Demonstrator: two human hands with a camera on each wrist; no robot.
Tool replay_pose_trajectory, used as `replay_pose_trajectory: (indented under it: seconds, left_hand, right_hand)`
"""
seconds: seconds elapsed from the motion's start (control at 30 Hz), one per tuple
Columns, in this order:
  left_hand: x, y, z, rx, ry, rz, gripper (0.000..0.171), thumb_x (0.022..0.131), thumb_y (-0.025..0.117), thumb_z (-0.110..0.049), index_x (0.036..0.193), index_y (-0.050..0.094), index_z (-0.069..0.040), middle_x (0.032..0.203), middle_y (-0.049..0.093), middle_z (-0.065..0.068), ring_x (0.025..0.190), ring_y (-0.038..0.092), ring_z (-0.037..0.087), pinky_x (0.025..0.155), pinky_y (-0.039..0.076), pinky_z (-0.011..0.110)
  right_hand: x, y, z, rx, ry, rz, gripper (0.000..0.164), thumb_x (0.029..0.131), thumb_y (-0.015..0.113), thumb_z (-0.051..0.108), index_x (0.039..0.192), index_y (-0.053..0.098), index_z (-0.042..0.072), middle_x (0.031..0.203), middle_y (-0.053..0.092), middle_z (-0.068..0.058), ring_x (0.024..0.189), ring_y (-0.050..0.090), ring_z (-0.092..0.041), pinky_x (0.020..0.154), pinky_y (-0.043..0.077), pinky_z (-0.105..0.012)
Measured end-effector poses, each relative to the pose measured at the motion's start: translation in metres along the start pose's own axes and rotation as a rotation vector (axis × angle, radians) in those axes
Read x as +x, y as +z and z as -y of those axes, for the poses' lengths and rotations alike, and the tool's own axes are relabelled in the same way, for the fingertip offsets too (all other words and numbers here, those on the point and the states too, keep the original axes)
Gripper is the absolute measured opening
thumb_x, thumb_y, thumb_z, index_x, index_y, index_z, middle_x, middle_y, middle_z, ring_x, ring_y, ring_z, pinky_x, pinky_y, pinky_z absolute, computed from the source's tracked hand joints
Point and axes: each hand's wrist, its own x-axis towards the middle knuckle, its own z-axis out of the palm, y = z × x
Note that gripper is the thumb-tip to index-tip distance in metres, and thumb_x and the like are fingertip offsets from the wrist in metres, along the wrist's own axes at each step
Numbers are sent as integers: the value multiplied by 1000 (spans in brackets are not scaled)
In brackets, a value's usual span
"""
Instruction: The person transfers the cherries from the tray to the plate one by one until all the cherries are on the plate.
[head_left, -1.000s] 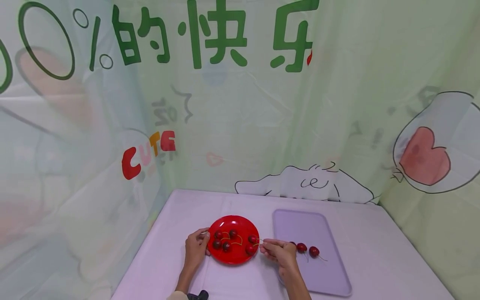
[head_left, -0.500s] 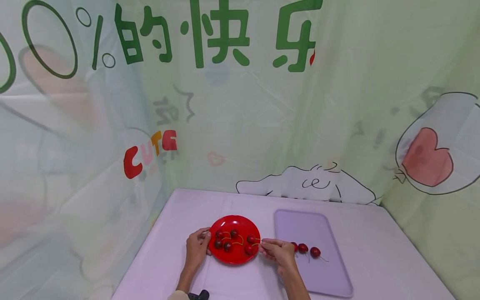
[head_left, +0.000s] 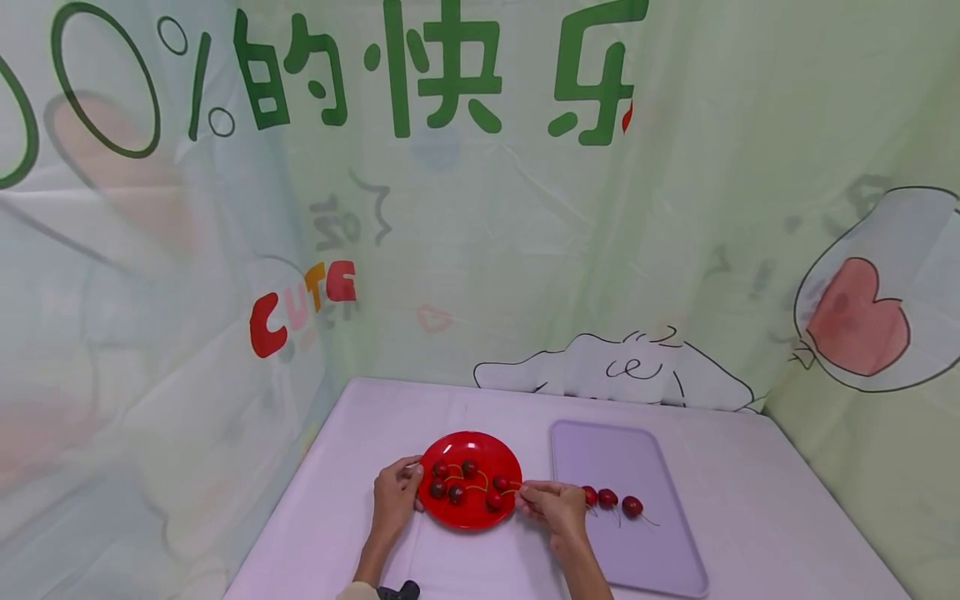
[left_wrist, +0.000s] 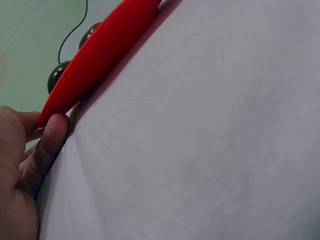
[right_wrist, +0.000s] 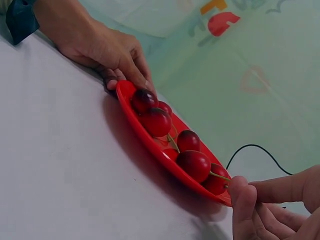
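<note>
Round, shiny red plate [head_left: 471, 520] bearing dark-red, stemmed cherries [head_left: 494, 501]
Head: left hand [head_left: 395, 498] clamps plate rim; right hand [head_left: 555, 505] at opposite edge. Left wrist: a loosened grip could tip plate. Right wrist: right hand pinches thin green stem [right_wrist: 219, 176]; slippage could roll cherries.

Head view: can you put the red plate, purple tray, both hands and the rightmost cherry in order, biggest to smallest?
1. Purple tray
2. Red plate
3. Left hand and right hand: too alike to rank
4. Rightmost cherry
</note>
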Motion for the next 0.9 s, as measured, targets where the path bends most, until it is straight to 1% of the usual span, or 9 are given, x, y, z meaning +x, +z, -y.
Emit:
replay_pose_trajectory:
  seconds: [0.17,0.3,0.47,0.63,0.9]
  left_hand:
    - [0,-1,-1,-3,-4,0,32,110,65,-12,139,71,-1,108,76,20,49,63,12,53,56,19]
    - [1,-1,1,0,-2,-5,32,110,66,-13,139,71,-2,108,76,19,48,63,11,53,56,19]
    - [2,0,2,-2,1,-9,31,110,66,-14,139,72,-3,107,76,18,48,63,11,53,56,19]
    - [0,0,1,16,-5,-9,31,110,66,-15,139,72,-4,106,75,16,49,63,11,52,55,18]
    - [-1,0,1,21,-5,-4,32,110,65,-14,140,71,-3,107,75,18,49,64,13,54,56,19]
  right_hand:
    - [8,3,-10,-54,-46,-34,24,94,80,-4,111,74,-20,78,80,-15,61,76,-14,59,65,-24]
    - [12,8,-14,-136,-106,-58,19,92,81,-6,105,76,-19,74,79,-14,58,75,-15,55,63,-25]
    - [9,16,-8,-236,-176,-67,13,90,81,-6,98,78,-16,70,77,-15,53,73,-15,51,61,-25]
    - [5,21,-3,-303,-204,-66,10,90,81,-6,94,77,-15,66,76,-13,50,71,-13,50,61,-24]
    - [3,28,0,-390,-250,-47,8,91,80,-6,89,77,-13,66,75,-14,50,71,-19,50,61,-26]
